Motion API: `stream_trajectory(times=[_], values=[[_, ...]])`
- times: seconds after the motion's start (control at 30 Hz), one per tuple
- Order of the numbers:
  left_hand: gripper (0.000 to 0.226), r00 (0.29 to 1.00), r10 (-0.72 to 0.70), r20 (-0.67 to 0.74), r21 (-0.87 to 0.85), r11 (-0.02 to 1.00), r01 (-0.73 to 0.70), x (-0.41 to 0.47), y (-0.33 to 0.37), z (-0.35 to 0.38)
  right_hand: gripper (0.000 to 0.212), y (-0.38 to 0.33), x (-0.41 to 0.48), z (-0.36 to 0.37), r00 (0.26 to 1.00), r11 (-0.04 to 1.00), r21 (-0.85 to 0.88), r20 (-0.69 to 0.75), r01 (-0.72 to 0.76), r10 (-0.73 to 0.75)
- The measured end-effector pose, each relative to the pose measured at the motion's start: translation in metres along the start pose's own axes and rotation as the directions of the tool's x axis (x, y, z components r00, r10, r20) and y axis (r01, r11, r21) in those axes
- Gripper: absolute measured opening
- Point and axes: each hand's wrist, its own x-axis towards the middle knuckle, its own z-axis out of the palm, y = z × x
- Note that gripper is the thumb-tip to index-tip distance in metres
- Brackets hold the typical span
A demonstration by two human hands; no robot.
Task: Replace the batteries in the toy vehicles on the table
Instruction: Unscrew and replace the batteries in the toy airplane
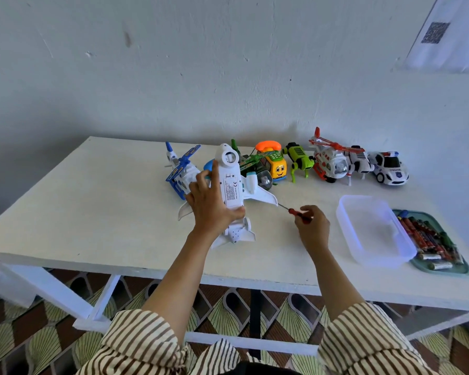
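A white toy airplane (232,185) lies belly up on the white table (92,212), its label and battery cover facing me. My left hand (210,204) grips its body from the left side. To the right, my right hand (313,226) pinches a small screwdriver with a red handle (298,213); its metal tip points toward the plane's wing and stops just short of it. Several batteries (428,239) lie in a teal tray (444,269) at the right edge.
An empty clear plastic box (374,228) stands beside the tray. Along the back stand a blue-white helicopter (180,169), a green helicopter (255,165), a yellow phone car (274,163), a green robot dog (299,159), a red-white helicopter (332,161) and a police car (390,169).
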Motion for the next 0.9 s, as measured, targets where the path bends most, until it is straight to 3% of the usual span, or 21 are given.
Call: stream_trajectory(times=[0.1, 0.2, 0.33, 0.4, 0.63, 0.9], values=[[0.117, 1.000, -0.014, -0.009, -0.004, 1.000, 0.014, 0.000, -0.001, 0.001, 0.017, -0.034, 0.001, -0.009, 0.986, 0.981, 0.179, -0.156, 0.080, -0.052], [0.117, 1.000, -0.021, -0.005, -0.002, 1.000, 0.021, 0.000, -0.003, 0.001, 0.014, -0.074, 0.004, -0.019, 0.942, 0.934, 0.231, -0.263, 0.272, -0.209], [0.118, 1.000, -0.016, 0.007, -0.013, 1.000, 0.016, 0.000, -0.005, -0.001, 0.017, -0.122, -0.005, -0.031, 0.837, 0.804, 0.243, -0.235, 0.543, -0.494], [0.118, 1.000, -0.016, -0.001, -0.017, 1.000, 0.016, 0.000, -0.006, -0.002, 0.022, -0.140, -0.015, -0.032, 0.815, 0.766, 0.277, -0.190, 0.580, -0.548], [0.117, 1.000, 0.003, 0.000, 0.026, 1.000, -0.003, -0.001, -0.004, -0.004, 0.008, -0.160, -0.036, -0.010, 0.751, 0.701, 0.369, 0.012, 0.611, -0.661], [0.115, 1.000, 0.003, -0.003, 0.035, 0.999, -0.003, 0.000, -0.005, -0.003, 0.008, -0.159, -0.041, -0.007, 0.763, 0.706, 0.392, 0.016, 0.590, -0.646]])
